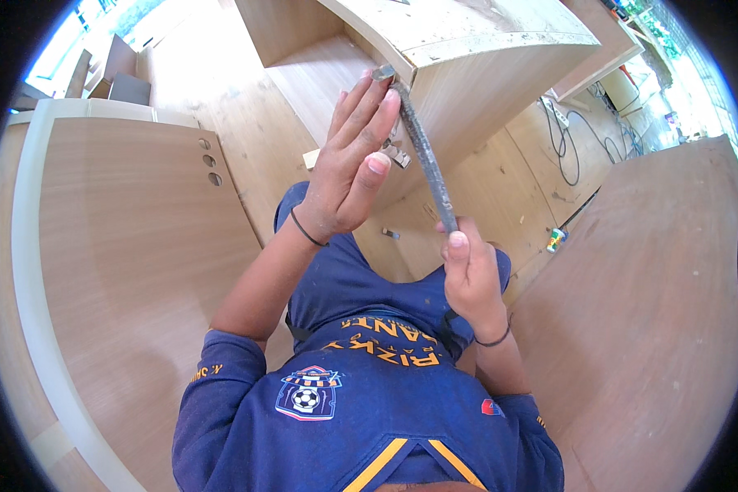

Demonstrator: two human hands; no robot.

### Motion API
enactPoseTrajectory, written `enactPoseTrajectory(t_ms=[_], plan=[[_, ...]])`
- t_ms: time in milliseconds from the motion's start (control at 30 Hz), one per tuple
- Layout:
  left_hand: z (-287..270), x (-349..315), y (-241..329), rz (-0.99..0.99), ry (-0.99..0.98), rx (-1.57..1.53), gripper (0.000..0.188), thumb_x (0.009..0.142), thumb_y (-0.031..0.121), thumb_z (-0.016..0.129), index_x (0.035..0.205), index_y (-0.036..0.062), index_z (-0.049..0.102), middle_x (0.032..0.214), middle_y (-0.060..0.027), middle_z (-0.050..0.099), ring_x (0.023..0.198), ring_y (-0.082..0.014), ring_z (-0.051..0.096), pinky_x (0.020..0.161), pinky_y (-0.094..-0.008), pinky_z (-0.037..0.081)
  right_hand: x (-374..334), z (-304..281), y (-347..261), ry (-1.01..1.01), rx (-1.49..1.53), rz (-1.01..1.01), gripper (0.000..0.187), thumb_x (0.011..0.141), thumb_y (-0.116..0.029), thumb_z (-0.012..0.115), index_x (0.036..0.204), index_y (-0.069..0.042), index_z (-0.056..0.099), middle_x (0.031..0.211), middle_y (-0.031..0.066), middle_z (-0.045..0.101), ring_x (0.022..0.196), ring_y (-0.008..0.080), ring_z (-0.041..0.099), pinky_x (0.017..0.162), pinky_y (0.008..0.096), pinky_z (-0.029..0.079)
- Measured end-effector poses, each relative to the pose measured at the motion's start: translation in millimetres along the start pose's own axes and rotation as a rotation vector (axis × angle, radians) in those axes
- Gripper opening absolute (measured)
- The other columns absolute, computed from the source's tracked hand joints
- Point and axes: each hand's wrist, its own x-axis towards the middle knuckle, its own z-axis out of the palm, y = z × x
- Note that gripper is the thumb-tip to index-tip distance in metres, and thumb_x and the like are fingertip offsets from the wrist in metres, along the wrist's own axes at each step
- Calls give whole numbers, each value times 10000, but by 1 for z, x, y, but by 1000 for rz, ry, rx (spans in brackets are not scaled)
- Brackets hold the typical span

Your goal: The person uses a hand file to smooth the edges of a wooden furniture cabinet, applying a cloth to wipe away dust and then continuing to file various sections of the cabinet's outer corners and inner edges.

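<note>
My right hand (472, 283) is closed round the lower end of a long dark grey pry bar (425, 148). The bar slants up and left, and its short bent end (384, 73) is at the front corner of a wooden cabinet (500, 78); whether it touches the wood I cannot tell. Left of the bar, my left hand (350, 152) is raised with its fingers stretched out, the fingertips close to the bent end. It holds nothing. A metal cabinet hinge (397, 155) shows between the left hand and the bar, partly hidden.
A large wood-grain panel (131, 189) with round holes lies to my left, and another panel (640, 303) stands at my right. Cables and a white power strip (561, 119) lie on the floor at the far right. A small green-and-white container (556, 239) is nearer.
</note>
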Motion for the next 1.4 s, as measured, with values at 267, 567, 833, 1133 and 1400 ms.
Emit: enactPoseTrajectory(t_ms=[267,567,833,1133,1400], plan=[[-13,15,-26,-40,197,149,567,1035,364,314,1427,-33,416,1527,-217,336,1443,-390,251,1166,-433,186,59,41,17,-1,-10,-105,326,1036,-297,404,946,-13,536,650,234,534,626,464,552,555,470,429],[15,-17,-28,-28,56,170,608,1013,390,326,1487,10,328,1567,-201,256,1460,-344,236,1171,-512,129,34,44,42,29,-33,-129,315,1036,-300,403,956,-15,512,658,248,538,634,480,553,541,521,392],[-2,-17,-22,31,13,220,609,1018,416,292,1480,24,355,1559,-199,278,1462,-385,202,1176,-508,116,25,45,43,-33,31,-78,293,1033,-293,408,953,-32,514,698,269,556,674,487,563,560,529,398],[2,-33,-71,-37,-14,315,601,1007,405,337,1466,20,381,1556,-190,292,1461,-377,216,1178,-507,92,55,86,79,32,-9,-148,311,1029,-311,400,1008,-30,534,712,256,572,684,477,583,572,514,427],[23,-58,-44,20,-85,269,605,1012,413,318,1476,27,363,1563,-193,272,1465,-382,196,1180,-516,87,10,65,87,24,16,-110,298,1036,-272,386,976,-19,532,706,254,575,675,472,579,569,501,424]])
